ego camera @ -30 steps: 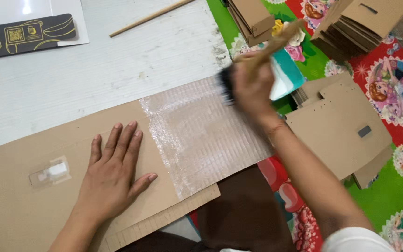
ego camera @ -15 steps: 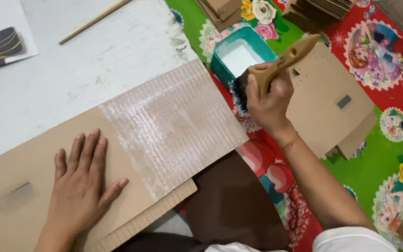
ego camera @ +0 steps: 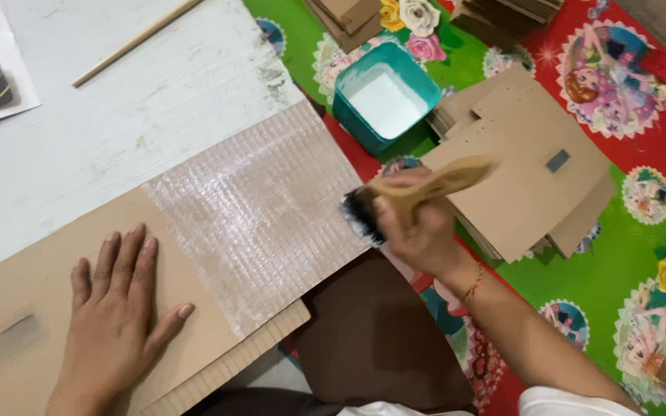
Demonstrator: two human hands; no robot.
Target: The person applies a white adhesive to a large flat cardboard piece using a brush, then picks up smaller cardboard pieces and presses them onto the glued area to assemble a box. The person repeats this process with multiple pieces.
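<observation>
Cardboard sheet (ego camera: 194, 277) lies on the white tabletop (ego camera: 117, 115), its right part shiny with glue. Left hand (ego camera: 117, 323) presses flat on it, fingers spread, holding nothing. Right hand (ego camera: 418, 223) has its grip closed round a wooden brush (ego camera: 410, 196), bristles at the sheet's right edge, near the teal tub (ego camera: 383, 96).

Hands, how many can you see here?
2. The left hand lies flat on the cardboard sheet. The right hand grips a wooden brush at the sheet's glue-coated end. No other hands show.
</observation>
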